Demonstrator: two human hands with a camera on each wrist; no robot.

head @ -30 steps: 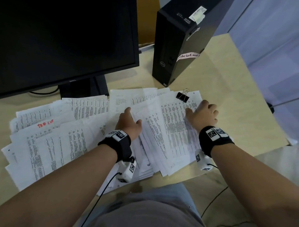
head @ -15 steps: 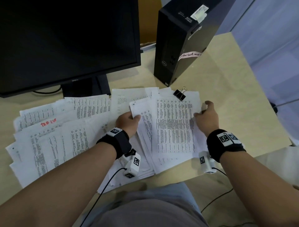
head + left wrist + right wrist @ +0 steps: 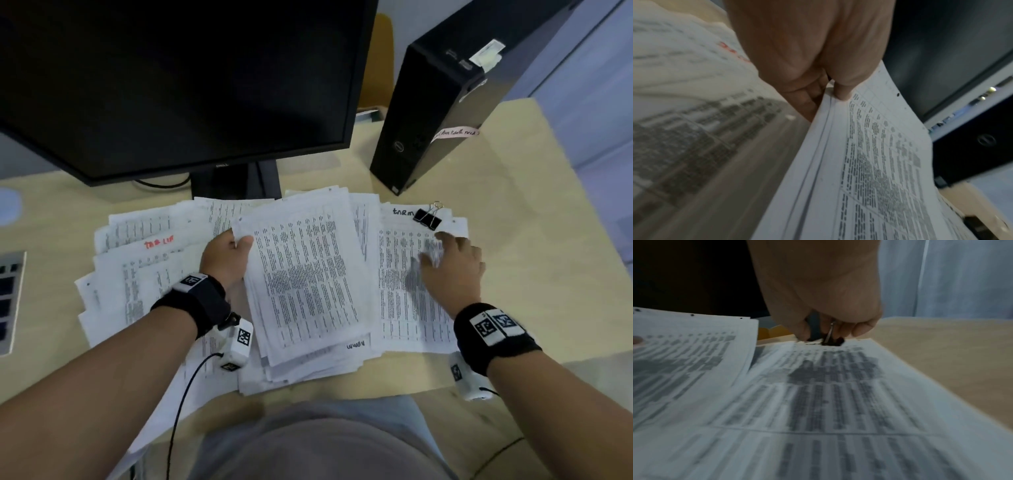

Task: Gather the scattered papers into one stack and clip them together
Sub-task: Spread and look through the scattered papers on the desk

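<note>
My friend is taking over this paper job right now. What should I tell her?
Left hand: grips the edge of a gathered bundle of papers, thumb on top, in front of the monitor.
Right hand: open, fingers spread over a sheet on the right, holding nothing.
Binder clip: lies on that sheet's far corner, just beyond the fingertips, unused.
Done: one partial stack.
Left: more loose papers lie fanned out to the left. Pull them and the right sheet in, square the edges, then clip.

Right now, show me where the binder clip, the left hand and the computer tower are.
binder clip [image 3: 426, 218], head view, black body.
left hand [image 3: 224, 257], head view, back of the hand.
computer tower [image 3: 435, 102], head view, side panel.
</note>
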